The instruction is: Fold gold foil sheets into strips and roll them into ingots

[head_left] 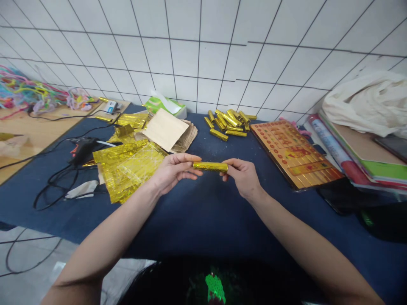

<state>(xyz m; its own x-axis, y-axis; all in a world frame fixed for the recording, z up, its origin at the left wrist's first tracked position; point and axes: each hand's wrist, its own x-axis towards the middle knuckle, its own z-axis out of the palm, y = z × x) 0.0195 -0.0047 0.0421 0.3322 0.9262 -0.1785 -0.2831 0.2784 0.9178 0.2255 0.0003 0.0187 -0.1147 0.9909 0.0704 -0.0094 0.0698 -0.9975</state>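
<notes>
A shiny gold foil roll is held level over the dark blue tabletop, one end in each hand. My left hand pinches its left end between thumb and fingers. On the right end, the thumb and fingers of my right hand are closed. Left of my left hand lie loose gold foil sheets, with a stack of brown paper squares behind them. Beyond the roll, a heap of similar gold rolls rests near the wall.
A black glue gun with a looping cord lies at left. Behind the paper is a green tissue pack. At right are a red and gold printed box, stacked folders and white cloth. A tiled wall bounds the back.
</notes>
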